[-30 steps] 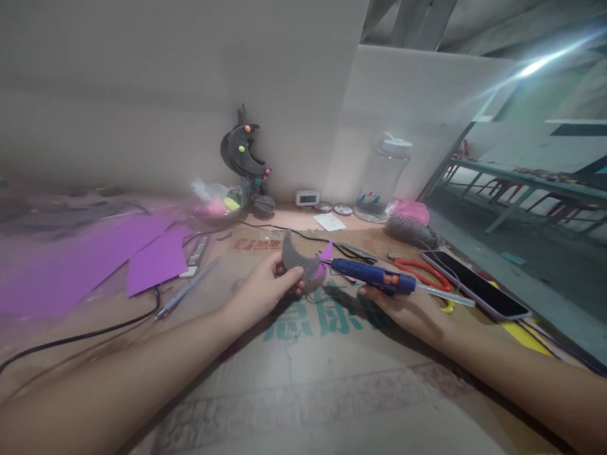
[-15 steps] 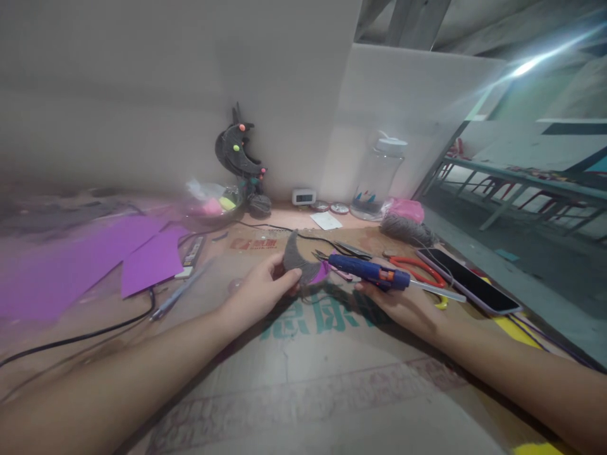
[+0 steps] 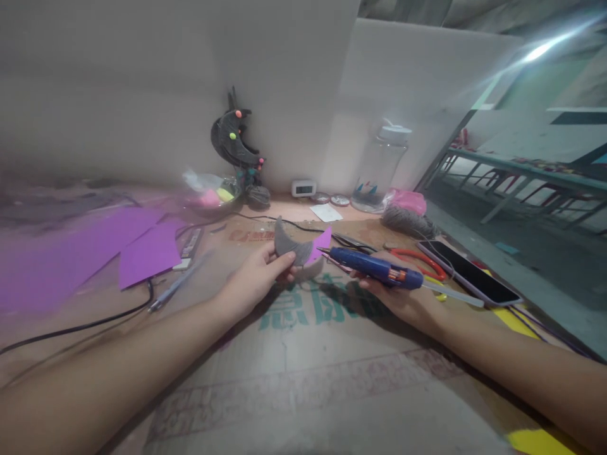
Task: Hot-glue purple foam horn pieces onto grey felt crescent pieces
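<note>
A small crescent, grey yarn over its left part and bare purple at its right tip, is pinched in my left hand above the cardboard. My right hand is wrapped round a blue glue gun with a clear glue stick out of its back end. The gun's metal nozzle points left and lies close to the purple part of the crescent; whether they touch I cannot tell.
Purple sheets and a pen lie at the left. Behind stand a yarn-wrapped moon, a small clock and a clear bottle. Red-handled pliers, a phone and grey yarn are at the right.
The crescent has moved slightly left and turned, showing more of its purple tip. The glue gun's nozzle has shifted from the grey part towards the purple part.
</note>
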Demonstrator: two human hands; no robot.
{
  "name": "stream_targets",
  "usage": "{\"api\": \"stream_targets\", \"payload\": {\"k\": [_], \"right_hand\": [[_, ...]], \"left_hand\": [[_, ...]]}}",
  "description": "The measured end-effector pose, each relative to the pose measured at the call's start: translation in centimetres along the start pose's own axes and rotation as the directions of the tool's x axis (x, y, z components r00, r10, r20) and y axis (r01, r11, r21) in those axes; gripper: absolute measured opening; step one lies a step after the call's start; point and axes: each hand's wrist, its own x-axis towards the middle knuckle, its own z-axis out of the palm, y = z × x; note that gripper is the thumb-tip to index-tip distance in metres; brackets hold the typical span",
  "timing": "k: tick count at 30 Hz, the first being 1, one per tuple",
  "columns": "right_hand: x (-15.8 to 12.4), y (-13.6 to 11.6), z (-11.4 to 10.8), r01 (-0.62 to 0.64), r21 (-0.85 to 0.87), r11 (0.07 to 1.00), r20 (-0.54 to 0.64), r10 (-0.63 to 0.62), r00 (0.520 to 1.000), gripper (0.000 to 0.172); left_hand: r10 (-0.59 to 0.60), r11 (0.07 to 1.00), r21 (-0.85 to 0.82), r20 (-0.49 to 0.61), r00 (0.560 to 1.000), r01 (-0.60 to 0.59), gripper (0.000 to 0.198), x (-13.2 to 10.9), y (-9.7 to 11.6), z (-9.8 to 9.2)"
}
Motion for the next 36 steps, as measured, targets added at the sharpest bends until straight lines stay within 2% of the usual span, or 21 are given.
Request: {"api": "stream_targets", "payload": {"k": [4,8,11,16,24,36], "right_hand": [[0.08,-0.19,-0.11,-0.007,-0.064,0.998,0.057,0.011,0.998,0.014],[0.20,-0.23,0.05,0.009,-0.044,0.999,0.124,-0.004,0.992,0.016],[0.21,-0.10,0.15,0.072,-0.068,0.995,0.120,-0.063,0.991,0.015],[0.33,-0.20,0.16,0.097,-0.103,0.990,0.159,-0.080,0.984,0.018],[0.57,-0.94,0.01,0.075,-0.141,0.987,0.178,-0.049,0.983,0.021],[0.51,-0.17,0.39,0.088,-0.192,0.977,0.199,-0.049,0.979,0.019]], "left_hand": [[-0.014,1.000,-0.006,-0.029,0.999,0.014,0.013,-0.11,0.17,0.09],[0.000,1.000,0.009,-0.030,1.000,0.001,0.012,-0.16,0.21,0.10],[0.017,1.000,0.015,-0.016,1.000,-0.017,0.011,-0.12,0.11,0.00],[0.023,0.999,0.038,-0.014,1.000,-0.023,0.015,-0.04,-0.04,-0.11],[0.018,0.999,0.042,-0.008,1.000,-0.018,0.014,-0.06,0.09,0.06],[0.019,0.999,0.051,-0.003,1.000,-0.019,0.014,-0.13,0.09,0.11]]}}
